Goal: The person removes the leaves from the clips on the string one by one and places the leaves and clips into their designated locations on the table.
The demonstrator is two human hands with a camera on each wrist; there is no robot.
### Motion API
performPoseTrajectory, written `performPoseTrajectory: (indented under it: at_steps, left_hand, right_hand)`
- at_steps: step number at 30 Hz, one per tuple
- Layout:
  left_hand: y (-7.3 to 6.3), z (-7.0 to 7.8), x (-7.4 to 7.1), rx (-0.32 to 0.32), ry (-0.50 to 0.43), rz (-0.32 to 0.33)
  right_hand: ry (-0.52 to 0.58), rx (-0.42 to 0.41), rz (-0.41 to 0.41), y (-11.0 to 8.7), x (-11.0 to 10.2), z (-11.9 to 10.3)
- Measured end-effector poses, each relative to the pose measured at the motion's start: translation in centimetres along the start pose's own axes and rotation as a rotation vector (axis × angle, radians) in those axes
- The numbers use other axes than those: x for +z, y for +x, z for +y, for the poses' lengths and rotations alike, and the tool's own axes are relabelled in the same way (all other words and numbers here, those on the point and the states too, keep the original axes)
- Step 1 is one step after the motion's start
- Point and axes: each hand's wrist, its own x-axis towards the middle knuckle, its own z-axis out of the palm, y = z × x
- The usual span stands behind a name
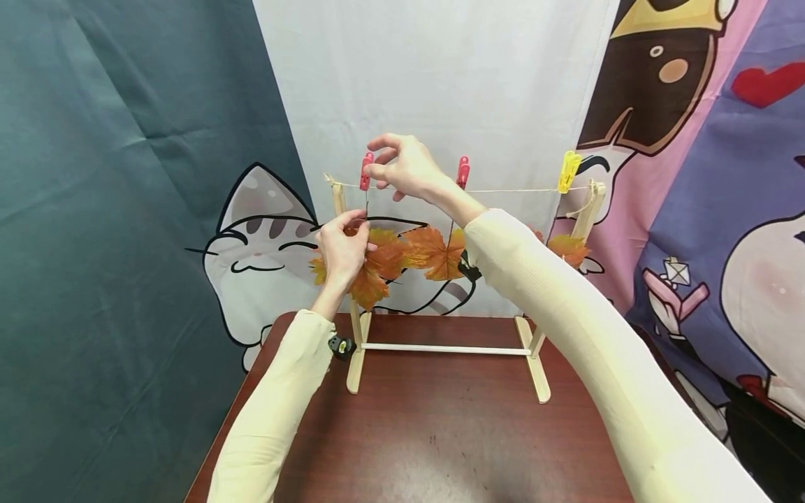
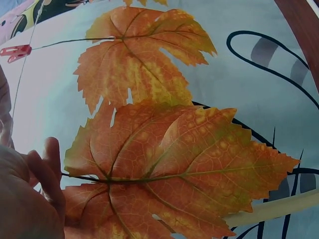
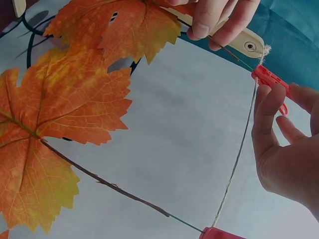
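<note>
My left hand (image 1: 344,251) pinches the thin dark stem of an orange maple leaf (image 2: 164,169) just below the string. Above it, my right hand (image 1: 407,168) has its thumb and finger at a red clothespin (image 3: 271,79), which sits on the string by the rack's left post and meets the top of that stem. Beside it, a second orange leaf (image 1: 434,253) hangs by its stem from another red clothespin (image 1: 462,172). The two leaves overlap at their edges in the left wrist view.
A wooden rack (image 1: 448,348) with a string (image 1: 509,191) between its posts stands on the brown table (image 1: 434,433). At the right end a yellow clothespin (image 1: 569,172) grips the string, with another leaf (image 1: 569,249) below. Printed cloths (image 1: 453,84) hang behind.
</note>
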Motion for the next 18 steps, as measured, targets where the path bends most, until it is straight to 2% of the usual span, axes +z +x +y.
performPoseTrajectory:
  at_steps: [18]
  left_hand:
    - [0.08, -0.04, -0.07, 0.031, 0.015, 0.028]
  right_hand:
    - [-0.024, -0.016, 0.048, 0.48, 0.23, -0.36]
